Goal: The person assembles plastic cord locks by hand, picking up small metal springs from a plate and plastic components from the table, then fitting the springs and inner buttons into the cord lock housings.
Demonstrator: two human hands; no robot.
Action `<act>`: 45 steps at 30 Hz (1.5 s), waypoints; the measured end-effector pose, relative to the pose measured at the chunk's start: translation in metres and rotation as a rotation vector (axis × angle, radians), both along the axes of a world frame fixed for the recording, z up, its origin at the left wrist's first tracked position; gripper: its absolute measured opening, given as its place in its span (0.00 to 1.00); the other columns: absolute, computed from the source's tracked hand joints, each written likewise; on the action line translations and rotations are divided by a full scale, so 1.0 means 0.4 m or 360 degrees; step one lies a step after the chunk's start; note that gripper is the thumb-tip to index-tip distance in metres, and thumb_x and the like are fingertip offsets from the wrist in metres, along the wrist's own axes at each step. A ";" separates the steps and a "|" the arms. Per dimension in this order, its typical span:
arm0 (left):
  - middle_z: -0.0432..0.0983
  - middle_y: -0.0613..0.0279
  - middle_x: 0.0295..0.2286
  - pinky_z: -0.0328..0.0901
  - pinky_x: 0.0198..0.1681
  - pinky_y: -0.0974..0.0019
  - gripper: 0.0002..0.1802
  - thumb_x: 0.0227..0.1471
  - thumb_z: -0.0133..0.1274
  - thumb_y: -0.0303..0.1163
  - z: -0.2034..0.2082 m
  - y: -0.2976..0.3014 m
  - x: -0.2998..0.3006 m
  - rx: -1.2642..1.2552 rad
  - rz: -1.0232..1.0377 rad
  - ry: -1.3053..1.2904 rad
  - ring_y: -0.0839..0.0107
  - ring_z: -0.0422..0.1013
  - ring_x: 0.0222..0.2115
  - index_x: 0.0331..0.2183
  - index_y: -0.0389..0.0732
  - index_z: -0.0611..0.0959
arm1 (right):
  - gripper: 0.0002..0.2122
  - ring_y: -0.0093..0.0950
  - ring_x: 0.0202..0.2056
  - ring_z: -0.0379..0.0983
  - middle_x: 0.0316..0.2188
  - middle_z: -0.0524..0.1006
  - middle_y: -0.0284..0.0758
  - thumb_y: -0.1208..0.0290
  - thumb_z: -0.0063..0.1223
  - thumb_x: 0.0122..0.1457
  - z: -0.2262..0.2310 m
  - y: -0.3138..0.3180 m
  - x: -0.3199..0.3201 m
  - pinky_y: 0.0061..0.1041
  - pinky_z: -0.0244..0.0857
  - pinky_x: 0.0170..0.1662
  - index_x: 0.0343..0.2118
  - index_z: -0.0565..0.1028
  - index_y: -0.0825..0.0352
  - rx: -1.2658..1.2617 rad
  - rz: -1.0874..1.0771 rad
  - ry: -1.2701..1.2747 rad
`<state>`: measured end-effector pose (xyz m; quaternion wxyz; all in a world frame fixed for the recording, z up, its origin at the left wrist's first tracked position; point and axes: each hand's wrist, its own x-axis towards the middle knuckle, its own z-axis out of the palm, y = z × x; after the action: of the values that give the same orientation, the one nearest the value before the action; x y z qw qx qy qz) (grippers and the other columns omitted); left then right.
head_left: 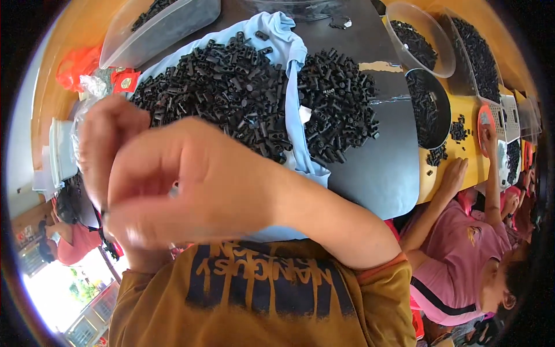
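Note:
My right hand [173,185] is raised close to the camera, in front of a heap of small black plastic tube-like parts [225,87]. Its fingers curl inward and blur at the tips, and whatever they hold cannot be made out. Partly behind it is my left hand [110,136], smeared by motion, so its grip is unclear. The heap rests on a light blue cloth [274,26] over a dark tabletop [381,144]. A second heap of black parts [335,104] lies just right of a fold of that cloth.
A clear plastic bin [167,34] holds black parts at the back left, beside a red bag [81,63]. On the right, a round tub [425,43] and a black basin [442,110] contain more parts. Another person [462,248] in pink sits at a yellow table [465,153].

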<state>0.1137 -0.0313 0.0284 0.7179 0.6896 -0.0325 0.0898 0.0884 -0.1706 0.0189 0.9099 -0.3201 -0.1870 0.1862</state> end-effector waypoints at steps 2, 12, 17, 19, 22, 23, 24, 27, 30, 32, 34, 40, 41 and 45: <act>0.67 0.66 0.24 0.56 0.28 0.75 0.06 0.49 0.50 0.25 0.012 -0.043 -0.007 0.0547 -0.0509 -0.0079 0.78 0.62 0.26 0.31 0.35 0.79 | 0.07 0.18 0.20 0.68 0.14 0.72 0.29 0.70 0.56 0.43 -0.001 0.008 -0.006 0.20 0.60 0.24 0.18 0.76 0.70 0.0100 0.0223 -0.0359; 0.71 0.65 0.22 0.60 0.32 0.66 0.05 0.40 0.57 0.25 -0.115 -0.214 0.056 0.1326 -0.1483 -0.0813 0.66 0.68 0.25 0.26 0.39 0.79 | 0.08 0.22 0.19 0.70 0.16 0.75 0.34 0.68 0.57 0.40 0.021 -0.023 -0.035 0.25 0.61 0.24 0.19 0.77 0.69 -0.0064 0.0916 -0.0612; 0.69 0.66 0.20 0.57 0.31 0.64 0.05 0.37 0.58 0.27 -0.123 -0.227 0.045 0.1718 -0.1307 -0.1033 0.66 0.67 0.24 0.23 0.42 0.78 | 0.09 0.22 0.19 0.70 0.16 0.75 0.34 0.67 0.58 0.38 0.006 -0.007 -0.031 0.25 0.61 0.23 0.19 0.77 0.70 -0.0039 0.0829 -0.0637; 0.69 0.67 0.20 0.57 0.32 0.64 0.07 0.35 0.58 0.26 -0.115 -0.229 0.039 0.1899 -0.1287 -0.1008 0.67 0.66 0.24 0.23 0.43 0.78 | 0.10 0.22 0.18 0.70 0.15 0.75 0.34 0.67 0.58 0.38 0.000 -0.009 -0.030 0.25 0.61 0.23 0.19 0.77 0.69 -0.0034 0.0772 -0.0660; 0.68 0.67 0.21 0.57 0.32 0.64 0.08 0.34 0.58 0.27 -0.112 -0.236 0.034 0.1900 -0.1271 -0.1050 0.67 0.66 0.24 0.24 0.43 0.78 | 0.10 0.23 0.19 0.70 0.15 0.75 0.34 0.67 0.58 0.37 0.004 -0.012 -0.028 0.25 0.61 0.23 0.18 0.77 0.70 -0.0052 0.0763 -0.0647; 0.68 0.67 0.21 0.57 0.32 0.64 0.08 0.34 0.58 0.27 -0.111 -0.238 0.032 0.1903 -0.1268 -0.1055 0.67 0.66 0.24 0.24 0.43 0.78 | 0.10 0.23 0.19 0.70 0.15 0.75 0.34 0.67 0.58 0.37 0.006 -0.012 -0.028 0.26 0.61 0.23 0.18 0.77 0.69 -0.0052 0.0785 -0.0614; 0.69 0.67 0.21 0.56 0.32 0.63 0.08 0.34 0.58 0.28 -0.111 -0.239 0.029 0.1896 -0.1265 -0.1044 0.67 0.66 0.25 0.25 0.44 0.78 | 0.10 0.23 0.19 0.70 0.15 0.75 0.34 0.67 0.58 0.37 0.007 -0.012 -0.028 0.26 0.61 0.23 0.18 0.77 0.69 -0.0053 0.0806 -0.0582; 0.69 0.67 0.22 0.56 0.33 0.63 0.09 0.35 0.59 0.29 -0.120 -0.247 0.028 0.1891 -0.1264 -0.1059 0.67 0.66 0.25 0.25 0.44 0.78 | 0.10 0.23 0.19 0.70 0.15 0.75 0.34 0.67 0.59 0.38 0.006 -0.004 -0.032 0.26 0.61 0.23 0.19 0.77 0.69 -0.0033 0.0745 -0.0606; 0.69 0.67 0.22 0.56 0.33 0.62 0.09 0.35 0.59 0.31 -0.122 -0.252 0.024 0.1961 -0.1231 -0.1077 0.68 0.66 0.25 0.26 0.44 0.79 | 0.10 0.23 0.18 0.70 0.15 0.75 0.34 0.67 0.59 0.38 0.005 -0.001 -0.034 0.25 0.61 0.22 0.19 0.77 0.70 -0.0020 0.0730 -0.0586; 0.69 0.67 0.22 0.56 0.34 0.62 0.10 0.35 0.59 0.32 -0.123 -0.253 0.021 0.2020 -0.1195 -0.1079 0.68 0.67 0.26 0.27 0.44 0.79 | 0.09 0.22 0.19 0.69 0.16 0.74 0.33 0.68 0.56 0.41 0.001 0.004 -0.032 0.23 0.61 0.23 0.19 0.76 0.70 -0.0022 0.0750 -0.0642; 0.69 0.67 0.23 0.56 0.34 0.62 0.10 0.35 0.58 0.31 -0.124 -0.253 0.018 0.2061 -0.1192 -0.1077 0.68 0.67 0.27 0.27 0.44 0.79 | 0.09 0.21 0.20 0.68 0.17 0.72 0.32 0.69 0.54 0.45 0.001 0.003 -0.030 0.21 0.61 0.24 0.19 0.74 0.71 -0.0024 0.0770 -0.0698; 0.68 0.67 0.24 0.56 0.34 0.63 0.11 0.34 0.58 0.31 -0.125 -0.252 0.013 0.2072 -0.1213 -0.1036 0.68 0.66 0.27 0.28 0.44 0.79 | 0.09 0.20 0.21 0.68 0.18 0.73 0.32 0.69 0.54 0.45 -0.001 -0.003 -0.030 0.21 0.62 0.24 0.20 0.74 0.71 -0.0053 0.0768 -0.0634; 0.68 0.67 0.24 0.56 0.34 0.63 0.11 0.34 0.58 0.31 -0.125 -0.250 0.014 0.2075 -0.1211 -0.1036 0.68 0.66 0.27 0.28 0.44 0.79 | 0.09 0.20 0.21 0.68 0.18 0.73 0.32 0.69 0.54 0.45 0.001 -0.005 -0.029 0.21 0.62 0.24 0.20 0.74 0.71 -0.0063 0.0775 -0.0625; 0.68 0.67 0.24 0.56 0.34 0.63 0.11 0.34 0.58 0.31 -0.125 -0.254 0.016 0.2029 -0.1204 -0.1040 0.68 0.66 0.27 0.27 0.44 0.78 | 0.09 0.20 0.21 0.68 0.18 0.73 0.32 0.68 0.55 0.45 -0.004 -0.001 -0.028 0.20 0.62 0.24 0.21 0.74 0.71 -0.0021 0.0743 -0.0614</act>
<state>0.1203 -0.1330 -0.0215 0.1229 0.8473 -0.5166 0.0022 0.0772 -0.1710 0.0173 0.7880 -0.3039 -0.4238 0.3273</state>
